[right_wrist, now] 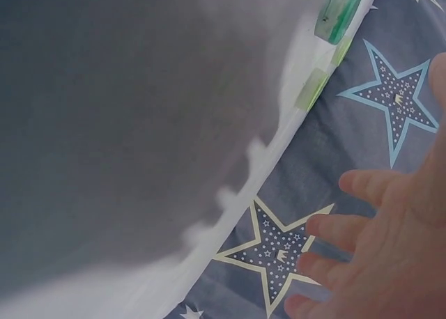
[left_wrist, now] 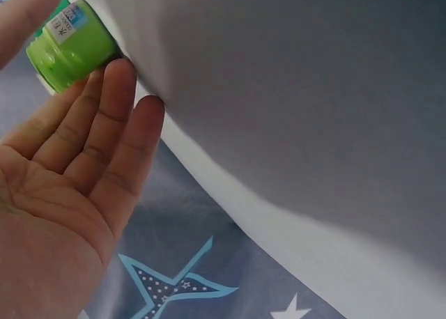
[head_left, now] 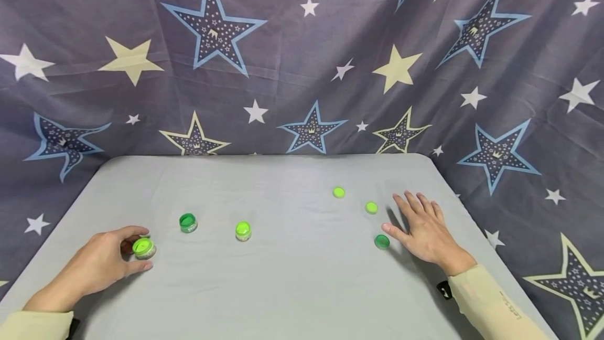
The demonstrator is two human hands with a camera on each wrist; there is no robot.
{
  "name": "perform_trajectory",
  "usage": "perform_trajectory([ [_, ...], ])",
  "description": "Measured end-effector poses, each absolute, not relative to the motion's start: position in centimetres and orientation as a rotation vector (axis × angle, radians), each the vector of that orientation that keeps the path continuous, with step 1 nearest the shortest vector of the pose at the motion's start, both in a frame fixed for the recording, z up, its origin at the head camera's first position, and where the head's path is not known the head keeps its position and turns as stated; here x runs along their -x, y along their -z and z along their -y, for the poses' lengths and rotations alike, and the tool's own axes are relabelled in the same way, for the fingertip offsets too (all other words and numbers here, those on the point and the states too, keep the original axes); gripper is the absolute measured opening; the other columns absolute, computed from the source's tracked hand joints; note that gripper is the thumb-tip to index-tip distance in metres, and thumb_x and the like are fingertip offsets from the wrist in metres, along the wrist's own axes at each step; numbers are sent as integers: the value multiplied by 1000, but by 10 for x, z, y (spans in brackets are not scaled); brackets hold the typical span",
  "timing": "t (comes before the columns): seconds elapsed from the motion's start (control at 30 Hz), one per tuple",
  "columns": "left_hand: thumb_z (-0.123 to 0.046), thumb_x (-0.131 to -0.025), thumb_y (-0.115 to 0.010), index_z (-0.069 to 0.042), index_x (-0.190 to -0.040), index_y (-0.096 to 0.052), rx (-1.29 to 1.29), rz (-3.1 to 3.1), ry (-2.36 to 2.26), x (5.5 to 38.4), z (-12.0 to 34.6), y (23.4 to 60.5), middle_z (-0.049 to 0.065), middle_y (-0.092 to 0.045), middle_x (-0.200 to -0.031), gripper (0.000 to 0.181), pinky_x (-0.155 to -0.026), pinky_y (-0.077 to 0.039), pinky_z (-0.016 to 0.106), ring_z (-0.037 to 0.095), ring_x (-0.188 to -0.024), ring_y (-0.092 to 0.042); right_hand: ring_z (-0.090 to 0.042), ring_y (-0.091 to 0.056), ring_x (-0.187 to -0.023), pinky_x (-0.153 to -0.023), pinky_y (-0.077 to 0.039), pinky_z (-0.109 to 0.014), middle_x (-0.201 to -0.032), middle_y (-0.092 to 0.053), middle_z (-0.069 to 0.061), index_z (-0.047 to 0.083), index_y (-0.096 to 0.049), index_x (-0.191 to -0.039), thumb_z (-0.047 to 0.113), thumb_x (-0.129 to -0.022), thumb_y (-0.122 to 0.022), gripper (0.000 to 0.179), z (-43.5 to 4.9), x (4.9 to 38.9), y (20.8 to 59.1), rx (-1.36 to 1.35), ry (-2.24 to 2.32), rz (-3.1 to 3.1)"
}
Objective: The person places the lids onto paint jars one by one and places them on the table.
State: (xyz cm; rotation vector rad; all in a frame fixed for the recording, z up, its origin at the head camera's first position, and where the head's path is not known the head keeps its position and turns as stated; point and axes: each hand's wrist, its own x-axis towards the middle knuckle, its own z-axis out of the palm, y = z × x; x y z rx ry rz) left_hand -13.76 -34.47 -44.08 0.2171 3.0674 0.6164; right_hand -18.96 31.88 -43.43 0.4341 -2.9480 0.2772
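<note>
a: nearest us are the pale yellow left sleeve (head_left: 35,325) and, across from it, the matching right sleeve (head_left: 495,303). what's the left hand (head_left: 101,256) doing?

b: it's open, thumb and fingers loosely curved either side of a light green jar (head_left: 143,248) on the pale grey counter (head_left: 292,287). i can't tell if a fingertip touches it.

a: more jars?

b: two, right of that hand: a dark green jar (head_left: 188,223), then a second light green jar (head_left: 243,231).

a: and the right hand (head_left: 427,232)?

b: open too, fingers spread, raised over the counter. its thumb is near a dark green lid (head_left: 382,242). one light green lid (head_left: 371,208) lies farther back, another light green lid (head_left: 338,192) beyond that, to the left.

a: behind everything?

b: a dark cloth (head_left: 292,56) printed with stars.
</note>
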Motion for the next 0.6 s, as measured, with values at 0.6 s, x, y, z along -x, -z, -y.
perform_trajectory([
  [0.6,-28,-72,-93,-11,-95,-74,-240,-3092,-642,135,337,440,-6,-64,-79,34,-57,-44,27,11,-69,-54,-51,-23,-148,-115,-13,-69,-159,-36,-27,8,-41,-156,66,-97,-54,84,-308,200,436,-460,-285,2955],
])
